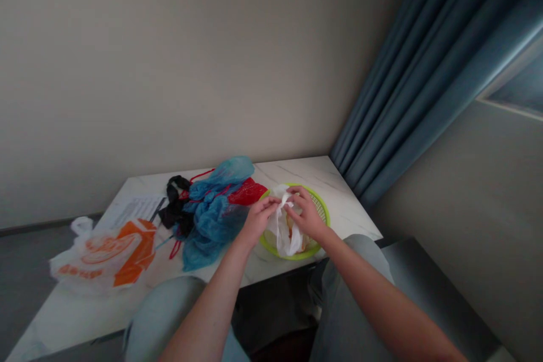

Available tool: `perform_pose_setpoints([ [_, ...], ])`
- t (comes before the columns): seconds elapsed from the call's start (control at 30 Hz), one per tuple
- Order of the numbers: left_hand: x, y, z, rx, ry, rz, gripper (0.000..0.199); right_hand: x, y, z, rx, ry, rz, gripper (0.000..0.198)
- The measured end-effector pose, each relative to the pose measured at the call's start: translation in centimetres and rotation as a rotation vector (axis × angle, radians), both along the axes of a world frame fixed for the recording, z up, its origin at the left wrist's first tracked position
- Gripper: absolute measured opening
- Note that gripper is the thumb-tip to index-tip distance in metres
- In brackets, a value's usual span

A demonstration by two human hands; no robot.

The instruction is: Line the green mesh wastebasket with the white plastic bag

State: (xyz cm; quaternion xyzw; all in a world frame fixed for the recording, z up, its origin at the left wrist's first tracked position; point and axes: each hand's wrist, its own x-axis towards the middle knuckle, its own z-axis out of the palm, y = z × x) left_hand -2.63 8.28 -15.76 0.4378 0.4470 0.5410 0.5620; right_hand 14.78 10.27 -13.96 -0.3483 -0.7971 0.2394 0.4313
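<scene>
Both hands meet over a round lime-green basket [326, 218] with perforated sides. My left hand [259, 216] pinches the gathered top of a white plastic bag [285, 235]. From the other side my right hand [307, 216] has its fingers closed on the same twisted part of the bag. The bag hangs down inside the basket, with some orange-brown colour showing at its side. Left of the basket lies a crumpled pile of a translucent blue plastic bag [212, 215], a red bag [248, 191] and a black bag [176, 209].
A white bag with orange print [110, 251] lies on the left of the marbled white table [352, 198]. Under it is a printed sheet [131, 209]. A wall stands behind; blue curtains [407, 102] hang at the right.
</scene>
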Motion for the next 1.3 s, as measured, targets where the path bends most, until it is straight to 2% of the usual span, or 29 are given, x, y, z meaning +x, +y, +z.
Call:
perform_pose_setpoints([
  [0.17,-0.3,0.5,-0.5,0.063,0.054,0.174,0.017,0.4,0.5,-0.4,-0.084,0.132,-0.066,0.012],
  [0.23,-0.9,0.8,-0.9,0.074,0.042,0.296,0.016,1.0,1.1,-0.6,-0.117,0.198,-0.111,0.014],
  [0.4,-2.5,1.8,-1.4,0.096,-0.095,0.717,0.021,2.9,3.0,-1.3,-0.216,0.363,-0.313,0.022],
  [0.47,-2.6,2.1,-1.2,0.083,-0.162,0.779,0.026,3.2,3.5,-1.8,-0.285,0.421,-0.394,0.024],
  [0.63,-1.6,1.9,-0.8,0.034,-0.22,0.734,0.025,3.4,3.9,-2.5,-0.522,0.53,-0.431,0.029],
  [0.93,-0.7,0.8,-0.1,0.148,-0.23,0.595,0.033,3.5,3.0,-1.0,-0.48,0.484,-0.296,0.023],
  [1.07,-0.2,-0.1,0.0,0.233,0.055,0.479,0.022,3.1,2.2,-0.3,-0.416,0.399,-0.246,0.016],
  [1.17,0.5,-0.8,-0.2,0.295,0.291,0.365,0.013,2.8,1.7,-0.2,-0.331,0.276,-0.268,0.008],
  [1.23,1.1,-1.2,-0.3,0.312,0.376,0.345,0.01,2.4,1.5,-0.3,-0.256,0.17,-0.277,0.006],
  [1.3,1.8,-1.4,-0.4,0.319,0.424,0.358,0.011,2.0,1.2,-0.5,-0.175,0.073,-0.259,0.012],
])
